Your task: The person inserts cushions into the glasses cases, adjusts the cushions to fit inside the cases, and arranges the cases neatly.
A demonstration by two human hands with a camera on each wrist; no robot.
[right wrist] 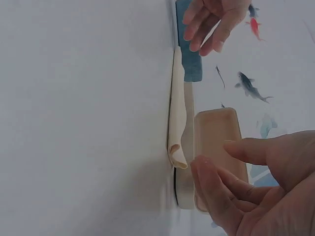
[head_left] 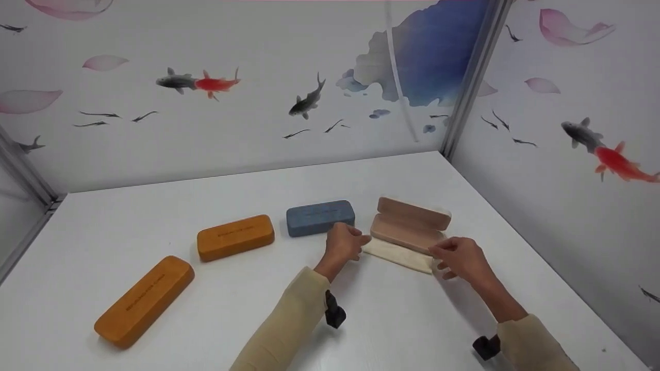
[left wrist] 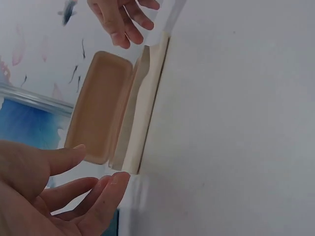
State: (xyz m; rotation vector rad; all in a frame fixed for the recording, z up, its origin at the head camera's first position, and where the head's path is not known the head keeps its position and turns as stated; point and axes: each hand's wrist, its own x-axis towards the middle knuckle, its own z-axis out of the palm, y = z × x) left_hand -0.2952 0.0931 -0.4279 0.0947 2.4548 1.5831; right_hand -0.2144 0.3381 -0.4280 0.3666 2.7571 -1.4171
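An eyeglass case (head_left: pixel 407 229) with a pinkish-tan lining stands with its lid up at the right of the table. Along its front side lies a folded cream cloth (head_left: pixel 399 255), its end rolled into a loose curl in the right wrist view. My left hand (head_left: pixel 344 243) hovers by the cloth's left end, thumb and fingers apart with nothing between them. At the opposite end is my right hand (head_left: pixel 461 258), fingers loosely bent and thumb separate, also holding nothing. Whether any fingertip touches the cloth cannot be made out.
A closed blue case (head_left: pixel 319 217) sits just beyond my left hand. Farther left lie two closed orange cases (head_left: pixel 236 238), the nearer one (head_left: pixel 145 301) set at a slant. Printed wall panels (head_left: pixel 247 134) border the white table (head_left: pixel 232 314) at the back and right.
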